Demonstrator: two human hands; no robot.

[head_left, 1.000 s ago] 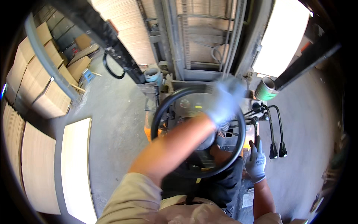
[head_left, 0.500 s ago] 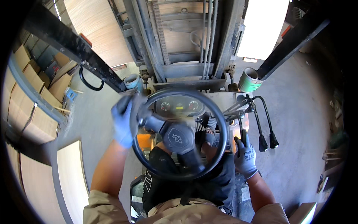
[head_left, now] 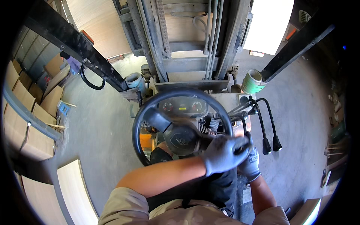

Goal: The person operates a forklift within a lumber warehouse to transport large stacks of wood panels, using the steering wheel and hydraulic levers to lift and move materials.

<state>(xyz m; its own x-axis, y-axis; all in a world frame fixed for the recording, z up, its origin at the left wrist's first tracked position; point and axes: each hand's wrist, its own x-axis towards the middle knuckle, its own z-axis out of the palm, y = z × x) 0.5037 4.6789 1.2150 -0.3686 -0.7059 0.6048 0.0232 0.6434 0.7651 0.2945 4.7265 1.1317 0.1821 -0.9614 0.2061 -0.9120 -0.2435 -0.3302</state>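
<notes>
I sit at the black steering wheel [head_left: 139, 144] of a forklift. My left hand [head_left: 226, 154], in a grey-blue glove, is across my lap at the wheel's lower right. Its fingers are curled on the wheel; what exactly lies inside them is hidden. My right hand [head_left: 250, 163], gloved too, is just behind it, around the top of a black control lever [head_left: 244, 124]. The left hand covers part of it. Two more levers [head_left: 266, 146] with black knobs stand to its right, untouched. Beyond the wheel is a dashboard [head_left: 182, 107] with two round gauges.
The metal mast [head_left: 187, 69] rises ahead, with wooden sheets [head_left: 99, 30] beyond it. Black posts [head_left: 296, 52] slant on both sides, with cup-like holders [head_left: 252, 80] at their feet. Stacks of boards [head_left: 37, 140] and a small blue stool [head_left: 63, 108] stand at left on the concrete floor.
My left hand has swung from the wheel's upper left to its lower right, and the wheel has turned. My right hand has stayed at the lever. A person now shows at the far left.
</notes>
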